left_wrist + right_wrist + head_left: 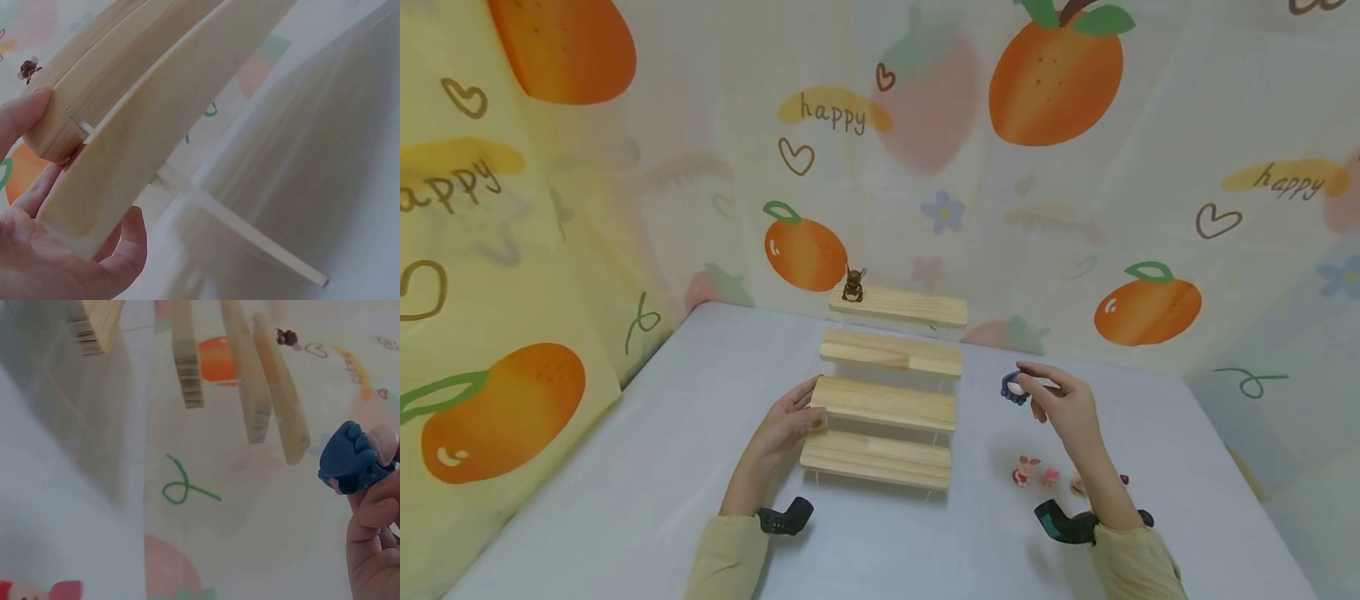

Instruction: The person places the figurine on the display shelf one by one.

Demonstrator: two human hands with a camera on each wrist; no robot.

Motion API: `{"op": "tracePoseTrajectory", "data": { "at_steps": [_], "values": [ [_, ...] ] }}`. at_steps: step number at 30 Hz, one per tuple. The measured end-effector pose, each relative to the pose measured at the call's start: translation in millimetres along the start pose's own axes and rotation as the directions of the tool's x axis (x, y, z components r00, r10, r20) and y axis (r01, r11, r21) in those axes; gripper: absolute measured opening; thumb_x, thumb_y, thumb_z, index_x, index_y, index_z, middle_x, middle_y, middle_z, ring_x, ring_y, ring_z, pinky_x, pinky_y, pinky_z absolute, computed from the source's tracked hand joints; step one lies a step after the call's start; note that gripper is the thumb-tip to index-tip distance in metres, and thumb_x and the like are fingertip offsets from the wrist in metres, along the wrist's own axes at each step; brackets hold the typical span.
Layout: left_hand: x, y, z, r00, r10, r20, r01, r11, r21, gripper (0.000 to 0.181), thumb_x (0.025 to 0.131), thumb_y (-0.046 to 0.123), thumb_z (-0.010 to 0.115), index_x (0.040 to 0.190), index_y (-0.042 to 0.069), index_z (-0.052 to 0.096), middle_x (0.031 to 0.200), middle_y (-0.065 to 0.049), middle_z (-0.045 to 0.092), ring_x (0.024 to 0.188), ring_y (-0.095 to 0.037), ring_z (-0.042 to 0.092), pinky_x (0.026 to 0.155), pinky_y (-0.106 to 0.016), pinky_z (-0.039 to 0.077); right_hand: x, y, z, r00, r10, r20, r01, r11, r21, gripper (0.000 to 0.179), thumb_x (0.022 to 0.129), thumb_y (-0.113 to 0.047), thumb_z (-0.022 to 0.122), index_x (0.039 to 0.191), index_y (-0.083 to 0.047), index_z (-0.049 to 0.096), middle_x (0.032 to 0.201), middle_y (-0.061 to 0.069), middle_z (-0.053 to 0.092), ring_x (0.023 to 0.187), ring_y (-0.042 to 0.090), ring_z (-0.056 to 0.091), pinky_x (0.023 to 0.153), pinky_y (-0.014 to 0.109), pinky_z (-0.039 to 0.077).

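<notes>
Fingers (374, 515) of the right hand (1066, 408), pinched on a blue figurine (349, 461). Held up in the air above the table (625, 467), to the right of the wooden stand (883, 404) and apart from it. Hard to tell which way up, with part of the surface hidden by the grip. On the other side, curled round the left end of the stand at the lower boards, the left hand (784, 427); apparently there to steady, not to lift.

Farther out, four stepped boards with clear legs (250, 234) beneath. On the top board (898, 307), near its left end, a brown figurine (853, 285), upright. Below the right hand, on the table, a pink-and-red figurine (1022, 472), near it a small pink piece (1050, 477), and more partly hidden by the right forearm; too covered to count surely. Behind it all, a printed backdrop (943, 250) with oranges and hearts.

By the look of it, in the midst of setting figurines out on the stand, at the step of bringing the blue one across. Most likely called for next: a move leftward to a spot on a board, perhaps beside the brown figurine, then a turn of the wrist to set the base flat, and a gentle release with the stand held firm. Worth minding: narrow boards, and a risk of nudging the figurine already placed.
</notes>
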State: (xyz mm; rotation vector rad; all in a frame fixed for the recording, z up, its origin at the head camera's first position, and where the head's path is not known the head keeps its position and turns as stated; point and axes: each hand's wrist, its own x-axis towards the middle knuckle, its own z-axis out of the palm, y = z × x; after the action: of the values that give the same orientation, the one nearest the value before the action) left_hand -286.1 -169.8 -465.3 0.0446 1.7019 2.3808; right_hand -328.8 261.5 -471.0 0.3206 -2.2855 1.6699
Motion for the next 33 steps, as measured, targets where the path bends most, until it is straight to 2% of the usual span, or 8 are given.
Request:
{"op": "tracePoseTrajectory", "data": {
  "at_steps": [1,3,9,10,14,23,28,33],
  "values": [
    [0.3,-0.3,0.4,1.000,0.001,0.001,-0.001,1.000,-0.003,0.067,0.077,-0.006,0.060,0.137,0.001,0.030,0.138,-0.016,0.032,0.101,-0.016,0.050,0.080,-0.029,0.041,9.2,22,-2,0.999,-0.034,0.006,0.034,0.999,0.000,0.032,0.085,-0.022,0.062,0.116,-0.013,0.061,0.057,0.011,0.050,0.045,0.022,0.043,0.040,0.034,0.032],
    [0.3,-0.6,1.1,1.000,0.002,-0.001,-0.002,1.000,-0.009,0.067,0.077,-0.006,0.059,0.137,0.001,0.030,0.138,-0.016,0.032,0.100,-0.015,0.050,0.080,-0.030,0.041,23.5,39,0,0.997,-0.075,0.029,0.074,0.996,0.044,0.033,0.084,-0.025,0.063,0.116,-0.015,0.062,0.057,0.008,0.051,0.044,0.020,0.042,0.039,0.033,0.031],
    [-0.5,-0.6,-0.6,1.000,0.006,-0.005,-0.006,1.000,-0.010,0.067,0.078,-0.006,0.060,0.137,0.001,0.031,0.139,-0.015,0.032,0.100,-0.016,0.050,0.082,-0.031,0.040,13.0,-120,35,0.993,-0.093,0.073,0.088,0.994,0.070,0.032,0.085,-0.020,0.062,0.112,-0.004,0.062,0.056,0.010,0.051,0.046,0.018,0.041,0.045,0.027,0.034],
    [-0.4,-0.5,-0.8,1.000,0.007,-0.004,-0.007,1.000,-0.006,0.067,0.078,-0.006,0.060,0.137,0.002,0.031,0.138,-0.015,0.032,0.100,-0.016,0.050,0.081,-0.031,0.040,8.8,-153,40,0.994,-0.086,0.066,0.085,0.996,0.027,0.031,0.085,-0.016,0.061,0.112,0.000,0.061,0.057,0.010,0.051,0.046,0.019,0.041,0.045,0.028,0.034],
    [-0.5,-0.6,-1.6,1.000,0.012,-0.003,-0.012,1.000,0.007,0.065,0.078,-0.006,0.060,0.137,0.002,0.032,0.138,-0.016,0.033,0.097,-0.016,0.051,0.079,-0.029,0.041,11.4,-190,53,0.993,-0.096,0.075,0.095,0.995,0.019,0.029,0.086,-0.005,0.059,0.111,0.008,0.058,0.062,0.002,0.053,0.045,0.013,0.042,0.046,0.024,0.036],
    [-0.3,-5.1,1.2,0.998,0.031,0.050,-0.031,0.999,-0.008,0.064,0.080,-0.008,0.058,0.137,-0.002,0.029,0.137,-0.020,0.032,0.092,-0.014,0.053,0.078,-0.029,0.041,40.9,-176,70,0.991,-0.097,0.089,0.094,0.995,0.036,0.033,0.086,-0.012,0.060,0.115,0.004,0.058,0.079,0.002,0.057,0.045,0.013,0.044,0.046,0.023,0.038],
    [-0.5,-5.1,1.8,0.999,0.033,0.029,-0.033,0.999,-0.007,0.064,0.079,-0.006,0.060,0.136,-0.001,0.032,0.136,-0.019,0.034,0.095,-0.016,0.052,0.079,-0.031,0.040,54.6,-176,90,0.990,-0.079,0.114,0.067,0.993,0.098,0.034,0.086,-0.013,0.060,0.117,0.001,0.058,0.084,0.007,0.058,0.045,0.012,0.044,0.045,0.024,0.037],
    [-1.7,-2.4,-1.5,1.000,0.022,0.009,-0.022,1.000,-0.006,0.064,0.078,-0.004,0.062,0.136,0.001,0.034,0.136,-0.016,0.035,0.101,-0.017,0.049,0.080,-0.032,0.040,64.0,-181,113,0.986,-0.061,0.152,0.041,0.990,0.133,0.034,0.087,-0.012,0.059,0.118,0.001,0.057,0.101,0.013,0.059,0.046,0.012,0.046,0.046,0.022,0.039]
  ]
}}
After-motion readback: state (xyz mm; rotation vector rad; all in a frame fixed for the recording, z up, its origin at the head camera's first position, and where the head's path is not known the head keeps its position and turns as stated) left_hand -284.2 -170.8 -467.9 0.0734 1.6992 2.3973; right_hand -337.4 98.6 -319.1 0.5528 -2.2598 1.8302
